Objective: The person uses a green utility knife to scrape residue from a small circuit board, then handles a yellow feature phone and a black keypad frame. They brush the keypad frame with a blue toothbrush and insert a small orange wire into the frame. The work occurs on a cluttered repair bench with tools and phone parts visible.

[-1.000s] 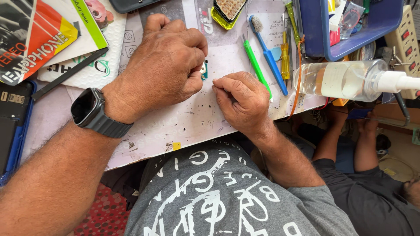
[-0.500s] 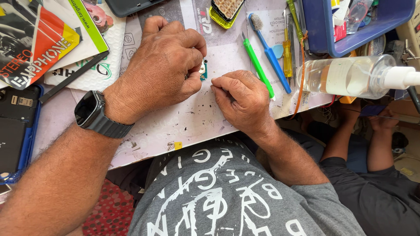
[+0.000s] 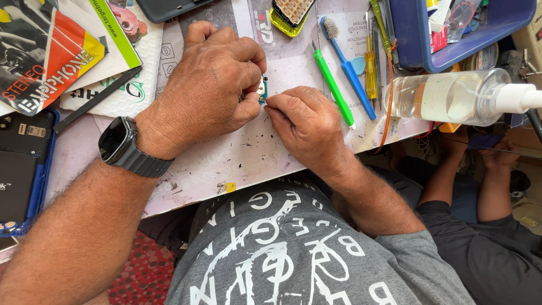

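A: Left hand [image 3: 217, 85]?
B: Curled knuckles-up on the worktop [image 3: 237, 164], grip clamped on a small teal circuit part [image 3: 262, 90] between thumb and fingers.
A: Right hand [image 3: 307, 124]?
B: Fingertips pinched together at the same part's lower edge, touching it.
A: Part location?
B: Between both hands, just above the worktop mat.
A: Surroundings?
B: Green tool [image 3: 333, 85] and blue brush [image 3: 347, 65] just right; clear pump bottle [image 3: 446, 97] lying farther right.
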